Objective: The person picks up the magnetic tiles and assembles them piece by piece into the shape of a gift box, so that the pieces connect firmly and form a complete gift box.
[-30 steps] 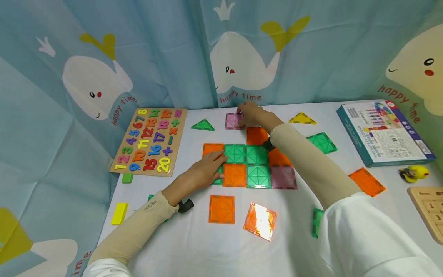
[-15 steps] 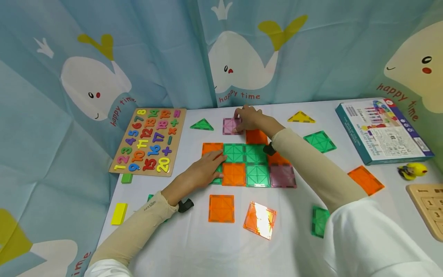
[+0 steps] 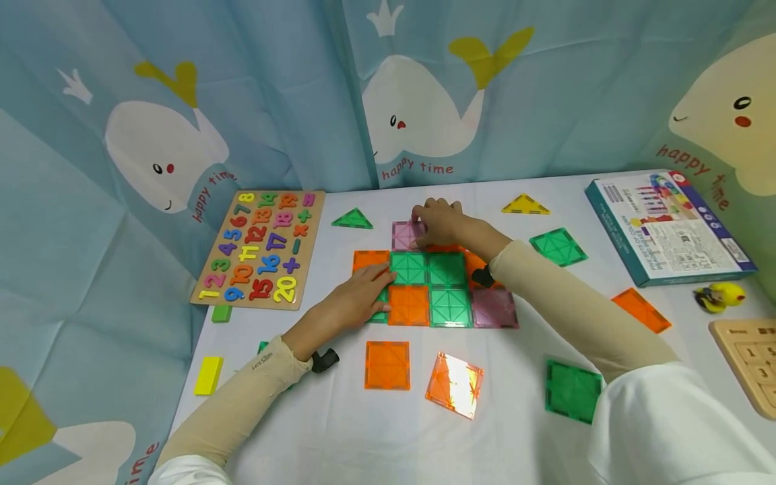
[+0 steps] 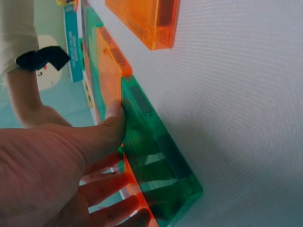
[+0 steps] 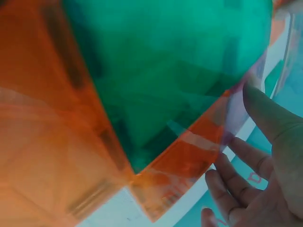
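My left hand (image 3: 353, 296) rests on the left end of a flat block of square magnetic tiles, its thumb along a green tile (image 4: 156, 156) and its fingers spread over the tiles behind. At the block's far side my right hand (image 3: 442, 222) pinches a pink translucent magnetic tile (image 3: 405, 236) between thumb and fingers. That tile's near edge lies right at a green tile (image 3: 409, 269) of the back row. Under the right hand an orange tile (image 5: 175, 179) is mostly hidden in the head view. A purple tile (image 3: 495, 308) forms the block's near right corner.
Two loose orange tiles, one square (image 3: 387, 365) and one glossy (image 3: 455, 385), lie in front. Green tiles (image 3: 558, 247), a yellow triangle (image 3: 525, 205) and a box (image 3: 673, 229) are at right. A number board (image 3: 261, 249) and green triangle (image 3: 353, 219) lie at left.
My right hand has drawn the pink tile toward me, from near the table's back edge to the block's back row. My left hand has stayed in place.
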{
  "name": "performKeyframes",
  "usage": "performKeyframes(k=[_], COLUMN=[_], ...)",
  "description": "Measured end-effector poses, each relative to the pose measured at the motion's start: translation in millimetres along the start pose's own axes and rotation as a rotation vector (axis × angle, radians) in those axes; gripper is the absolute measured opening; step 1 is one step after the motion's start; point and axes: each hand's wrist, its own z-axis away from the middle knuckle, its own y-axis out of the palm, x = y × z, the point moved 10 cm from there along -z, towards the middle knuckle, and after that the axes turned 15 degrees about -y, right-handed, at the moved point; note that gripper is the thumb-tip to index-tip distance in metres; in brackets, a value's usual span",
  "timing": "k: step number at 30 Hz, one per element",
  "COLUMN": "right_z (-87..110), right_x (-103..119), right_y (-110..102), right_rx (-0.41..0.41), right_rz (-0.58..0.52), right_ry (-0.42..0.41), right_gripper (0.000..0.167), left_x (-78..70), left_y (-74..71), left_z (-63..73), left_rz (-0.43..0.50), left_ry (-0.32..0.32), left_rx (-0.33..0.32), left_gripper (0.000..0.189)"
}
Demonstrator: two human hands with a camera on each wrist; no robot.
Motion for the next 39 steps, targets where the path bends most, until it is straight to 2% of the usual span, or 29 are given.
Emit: performKeyframes(k=[7,12,22,28,39], right_z=[8.3,17.2,59.5,85.0,100.7], right_x=[4.0,8.6,18.8,21.1,19.0], right_y=[3.0,4.5,18.1,29.0,36.2], right_rx=[-0.053,-0.050,-0.011,-0.024,-0.043], right_rz=[0.044,0.069,0.094,0.092,0.057], right_ry=[-0.037,-0.059,-0.119,-0.148,-0.136], right_gripper=[0.061,0.065,0.065,0.067,0.072], left_x=[0.7,0.5,0.9,1.0,-0.1], left_y=[0.2,0.1,0.8,1.5,0.5], left_z=[-0.1,-0.6,-0.3,1.3,3.5], left_rz=[0.001,0.004,0.005,0.015,0.053], left_ry=[0.003,-0.005,-0.012,-0.003,0.018], left_rx=[-0.007,-0.002,-0.007,-0.006,-0.011], left_gripper=[0.070,0.070,0.071,0.071,0.073])
